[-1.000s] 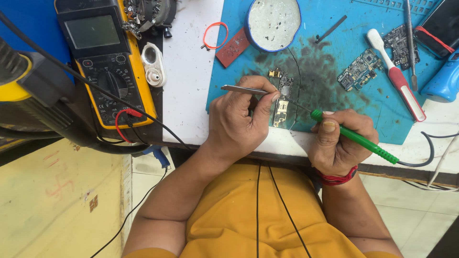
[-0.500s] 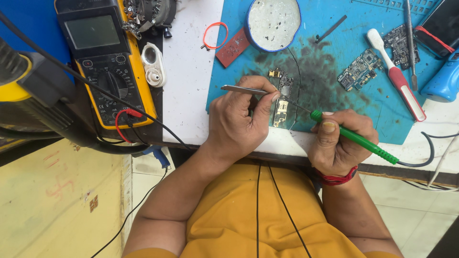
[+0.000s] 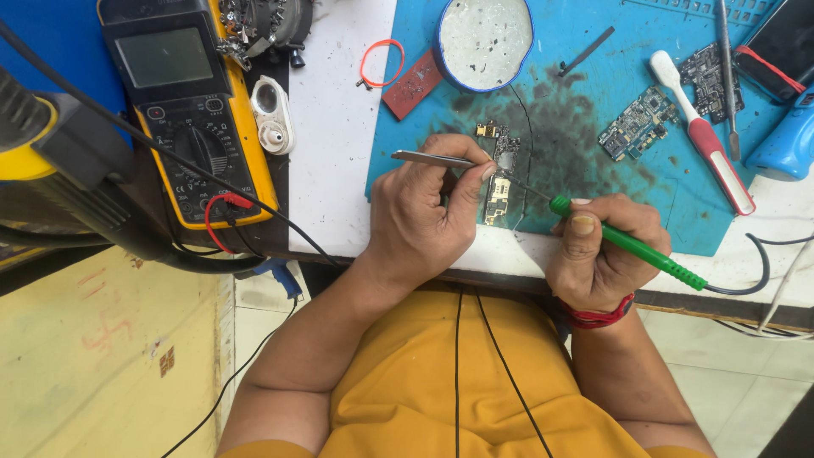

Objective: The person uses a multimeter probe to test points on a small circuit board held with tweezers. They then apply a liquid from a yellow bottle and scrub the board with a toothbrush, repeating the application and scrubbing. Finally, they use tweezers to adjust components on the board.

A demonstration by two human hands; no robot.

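Observation:
My left hand (image 3: 424,216) grips metal tweezers (image 3: 428,158), whose far end sticks out to the left while the tips point at a small circuit board (image 3: 500,174) on the blue work mat (image 3: 585,110). My right hand (image 3: 598,246) holds a green-handled soldering iron (image 3: 632,244) like a pen, its thin tip reaching left onto the same board. Both hands rest at the table's near edge, on either side of the board. The board lies on a dark, stained patch of the mat.
A yellow multimeter (image 3: 191,110) with red and black leads lies at the left. A round blue-rimmed dish (image 3: 483,34), an orange ring (image 3: 381,64), a red-and-white brush (image 3: 704,136), two more circuit boards (image 3: 640,123) and a blue object (image 3: 784,144) sit on the table.

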